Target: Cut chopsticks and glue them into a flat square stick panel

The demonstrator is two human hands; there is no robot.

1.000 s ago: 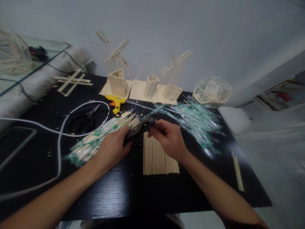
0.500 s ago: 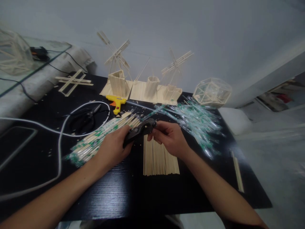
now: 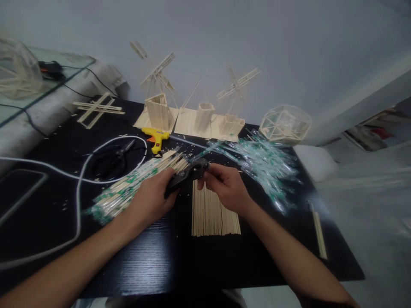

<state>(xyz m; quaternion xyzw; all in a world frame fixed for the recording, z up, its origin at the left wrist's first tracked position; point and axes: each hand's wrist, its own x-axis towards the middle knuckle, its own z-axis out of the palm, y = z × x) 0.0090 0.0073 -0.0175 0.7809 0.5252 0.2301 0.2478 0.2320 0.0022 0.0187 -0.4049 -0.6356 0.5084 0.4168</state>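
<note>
My left hand (image 3: 156, 190) is wrapped around the handle of a black hand cutter (image 3: 189, 173) with a curved jaw, held above the table. Right at the jaw's tip, my right hand (image 3: 226, 184) has its thumb and fingers pinched together. Whatever is between those fingers is too small and dark to make out. Below the hands, a flat row of thin wooden sticks (image 3: 215, 211) lies side by side, its far end partly hidden by my right hand. Left of it, under my left forearm, is a pile of wrapped chopsticks (image 3: 125, 190).
A yellow glue gun (image 3: 157, 137) lies before stick-built windmill models (image 3: 157, 112). Green-printed plastic wrappers (image 3: 263, 158) spread to the right, near a stick-framed polyhedron (image 3: 285, 124). Black scissors (image 3: 117, 158) and a white cable (image 3: 78, 201) lie left. Loose sticks (image 3: 318, 231) lie near the right edge.
The cutter's jaw looks a little more closed at my right fingertips. A small pale stick piece now shows just right of my right hand. Both hands stay nearly in place.
</note>
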